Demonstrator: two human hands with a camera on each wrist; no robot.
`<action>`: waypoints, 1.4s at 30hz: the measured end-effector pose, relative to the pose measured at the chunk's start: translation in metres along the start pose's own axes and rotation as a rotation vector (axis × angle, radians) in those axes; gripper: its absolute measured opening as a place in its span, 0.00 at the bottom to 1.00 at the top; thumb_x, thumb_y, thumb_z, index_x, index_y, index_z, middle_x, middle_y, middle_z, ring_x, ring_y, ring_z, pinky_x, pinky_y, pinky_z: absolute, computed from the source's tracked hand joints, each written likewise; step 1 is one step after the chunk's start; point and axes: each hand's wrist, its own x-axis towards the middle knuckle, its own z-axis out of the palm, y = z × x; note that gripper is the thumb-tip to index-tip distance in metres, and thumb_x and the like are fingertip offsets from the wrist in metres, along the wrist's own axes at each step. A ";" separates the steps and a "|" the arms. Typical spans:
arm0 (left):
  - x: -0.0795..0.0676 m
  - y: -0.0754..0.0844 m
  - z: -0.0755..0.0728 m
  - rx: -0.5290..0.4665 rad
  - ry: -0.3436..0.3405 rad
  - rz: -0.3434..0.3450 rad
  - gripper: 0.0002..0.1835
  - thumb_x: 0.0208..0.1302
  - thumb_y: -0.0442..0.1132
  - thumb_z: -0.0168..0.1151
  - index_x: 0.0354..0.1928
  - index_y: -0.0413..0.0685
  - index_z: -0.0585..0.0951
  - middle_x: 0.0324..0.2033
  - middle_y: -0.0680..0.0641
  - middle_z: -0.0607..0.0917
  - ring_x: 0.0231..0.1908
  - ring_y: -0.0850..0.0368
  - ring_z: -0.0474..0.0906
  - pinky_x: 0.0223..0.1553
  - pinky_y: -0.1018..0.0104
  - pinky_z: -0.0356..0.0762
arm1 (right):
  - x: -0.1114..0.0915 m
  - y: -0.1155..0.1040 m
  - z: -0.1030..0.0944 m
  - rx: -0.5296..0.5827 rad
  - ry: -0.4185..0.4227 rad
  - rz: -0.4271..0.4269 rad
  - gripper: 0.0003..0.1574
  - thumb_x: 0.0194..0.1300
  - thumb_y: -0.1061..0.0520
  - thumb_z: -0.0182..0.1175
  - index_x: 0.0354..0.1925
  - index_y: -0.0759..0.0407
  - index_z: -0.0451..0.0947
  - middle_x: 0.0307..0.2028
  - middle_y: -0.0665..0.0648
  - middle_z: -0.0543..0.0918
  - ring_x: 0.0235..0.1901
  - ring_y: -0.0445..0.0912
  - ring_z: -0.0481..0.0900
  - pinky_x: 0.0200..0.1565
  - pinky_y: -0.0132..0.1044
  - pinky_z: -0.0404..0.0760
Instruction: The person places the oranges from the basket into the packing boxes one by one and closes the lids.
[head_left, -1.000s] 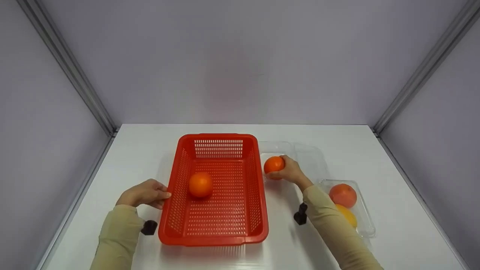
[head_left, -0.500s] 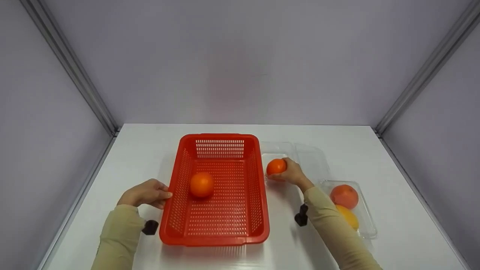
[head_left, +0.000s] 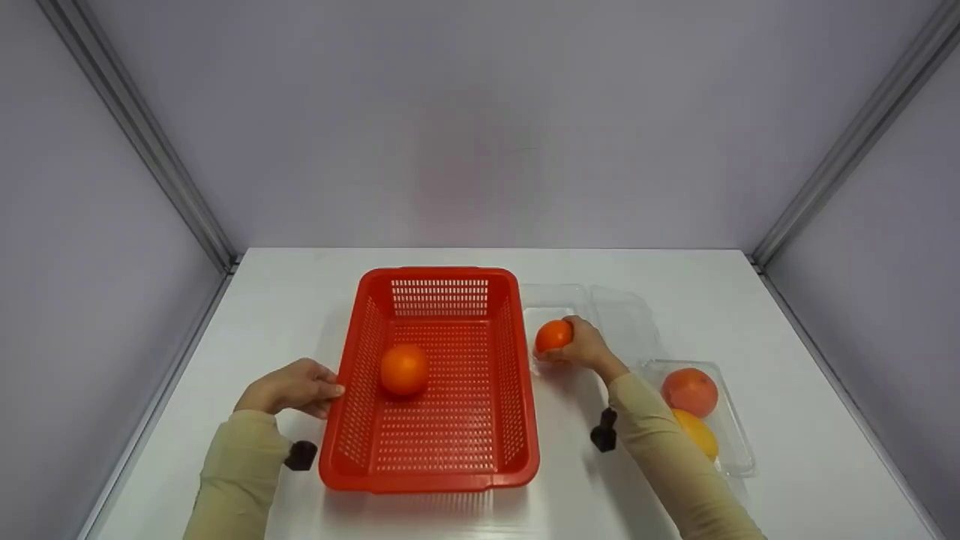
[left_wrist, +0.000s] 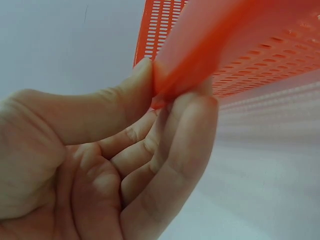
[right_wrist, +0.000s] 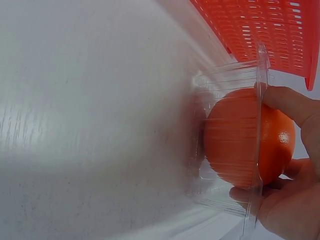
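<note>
My left hand (head_left: 292, 386) pinches the left rim of a red perforated plastic basket (head_left: 450, 480) between thumb and fingers; the left wrist view shows that grip on the rim (left_wrist: 185, 70) closely. Inside the basket, left of its middle, lies one orange (head_left: 404, 370). To the basket's right, my right hand (head_left: 589, 346) holds a second orange (head_left: 553, 336) with thumb and fingers on opposite sides. In the right wrist view this orange (right_wrist: 277, 145) sits partly down inside a clear plastic container (right_wrist: 260, 120), seen through its wall.
The clear container's lid (head_left: 624, 322) lies folded out on the right. Nearer me at the right stands another clear tray (head_left: 735, 442) with a reddish round fruit (head_left: 690, 392) and a yellow fruit (head_left: 697, 433), partly covered by my sleeve. Grey walls surround the white table (head_left: 285, 300).
My right hand has lowered the orange slightly, moving it a little right and nearer me in the clear container. The left hand and the basket hold nearly the same place.
</note>
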 end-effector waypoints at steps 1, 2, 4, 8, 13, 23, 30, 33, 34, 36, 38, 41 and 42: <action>0.000 0.000 0.000 0.000 0.000 0.002 0.17 0.70 0.38 0.55 0.50 0.29 0.78 0.26 0.53 0.83 0.25 0.65 0.80 0.35 0.69 0.85 | 0.000 0.000 0.000 0.010 0.000 -0.001 0.51 0.47 0.54 0.75 0.62 0.74 0.63 0.56 0.74 0.74 0.55 0.64 0.75 0.60 0.57 0.74; 0.000 0.000 0.000 -0.001 0.001 0.002 0.17 0.70 0.38 0.55 0.50 0.29 0.78 0.26 0.53 0.83 0.25 0.65 0.80 0.35 0.69 0.85 | 0.001 0.000 0.000 0.018 -0.001 -0.002 0.50 0.46 0.54 0.75 0.61 0.74 0.63 0.56 0.74 0.74 0.55 0.65 0.75 0.60 0.57 0.74; 0.000 -0.001 0.000 0.001 0.001 0.005 0.17 0.70 0.38 0.55 0.50 0.29 0.78 0.26 0.53 0.84 0.24 0.66 0.80 0.36 0.68 0.85 | 0.003 0.001 -0.001 0.037 -0.001 -0.016 0.50 0.46 0.53 0.75 0.60 0.74 0.64 0.55 0.74 0.75 0.55 0.65 0.75 0.60 0.58 0.74; 0.000 0.000 0.000 0.002 0.003 0.005 0.17 0.70 0.39 0.56 0.49 0.29 0.78 0.26 0.53 0.84 0.24 0.66 0.80 0.36 0.69 0.85 | 0.008 0.009 0.000 0.041 0.013 -0.058 0.48 0.46 0.48 0.75 0.57 0.72 0.67 0.51 0.73 0.77 0.50 0.63 0.77 0.53 0.54 0.78; 0.000 0.000 0.000 0.004 -0.001 0.006 0.17 0.70 0.39 0.56 0.49 0.29 0.79 0.25 0.53 0.84 0.24 0.66 0.80 0.36 0.68 0.85 | 0.005 0.007 -0.001 0.042 0.027 -0.051 0.44 0.52 0.48 0.71 0.57 0.74 0.67 0.52 0.74 0.77 0.50 0.63 0.77 0.53 0.54 0.78; 0.001 -0.001 -0.001 0.004 -0.010 0.019 0.17 0.70 0.38 0.55 0.50 0.27 0.78 0.27 0.53 0.84 0.26 0.66 0.80 0.38 0.67 0.86 | -0.002 -0.001 -0.007 0.031 0.059 -0.009 0.37 0.61 0.56 0.64 0.60 0.76 0.65 0.58 0.76 0.73 0.58 0.65 0.73 0.62 0.55 0.74; 0.001 -0.002 -0.001 0.005 -0.010 0.016 0.18 0.70 0.38 0.55 0.50 0.27 0.78 0.26 0.53 0.85 0.25 0.66 0.81 0.37 0.67 0.86 | -0.002 0.001 -0.009 0.047 0.099 -0.015 0.32 0.62 0.58 0.62 0.58 0.77 0.67 0.53 0.75 0.76 0.52 0.63 0.75 0.59 0.54 0.75; 0.001 -0.001 -0.001 0.002 -0.013 0.022 0.18 0.70 0.38 0.55 0.50 0.27 0.78 0.26 0.53 0.84 0.25 0.66 0.81 0.37 0.68 0.86 | -0.002 0.000 -0.011 0.045 0.108 -0.003 0.31 0.63 0.58 0.61 0.58 0.76 0.68 0.52 0.74 0.77 0.50 0.61 0.74 0.57 0.54 0.75; 0.001 -0.001 -0.001 0.002 -0.014 0.024 0.17 0.70 0.38 0.55 0.49 0.27 0.78 0.25 0.53 0.84 0.25 0.66 0.80 0.36 0.68 0.86 | -0.002 -0.001 -0.012 0.046 0.110 0.003 0.31 0.63 0.57 0.61 0.58 0.76 0.68 0.52 0.74 0.77 0.50 0.61 0.74 0.58 0.54 0.75; 0.001 -0.001 -0.001 0.001 -0.016 0.028 0.17 0.70 0.38 0.55 0.49 0.27 0.79 0.25 0.54 0.84 0.25 0.66 0.80 0.36 0.68 0.85 | -0.003 -0.002 -0.013 0.046 0.113 0.013 0.30 0.63 0.57 0.61 0.58 0.76 0.68 0.52 0.74 0.76 0.51 0.61 0.74 0.58 0.54 0.75; 0.001 -0.001 -0.001 0.001 -0.016 0.025 0.17 0.70 0.38 0.55 0.49 0.27 0.79 0.25 0.54 0.84 0.25 0.66 0.80 0.36 0.69 0.85 | -0.004 -0.002 -0.015 0.050 0.119 0.018 0.29 0.64 0.57 0.60 0.57 0.75 0.69 0.53 0.74 0.76 0.51 0.62 0.74 0.59 0.54 0.75; 0.001 -0.001 -0.001 0.009 -0.009 0.015 0.17 0.70 0.39 0.55 0.49 0.28 0.78 0.26 0.53 0.84 0.25 0.66 0.80 0.36 0.69 0.85 | -0.004 -0.002 -0.016 0.050 0.138 0.012 0.28 0.64 0.58 0.60 0.56 0.75 0.70 0.52 0.74 0.77 0.52 0.63 0.75 0.58 0.55 0.75; 0.001 -0.001 -0.001 0.011 -0.006 0.011 0.17 0.70 0.39 0.55 0.49 0.28 0.78 0.26 0.53 0.84 0.25 0.66 0.80 0.36 0.69 0.85 | -0.005 -0.002 -0.017 0.053 0.148 0.009 0.27 0.64 0.58 0.60 0.55 0.75 0.70 0.52 0.74 0.77 0.52 0.63 0.75 0.58 0.55 0.76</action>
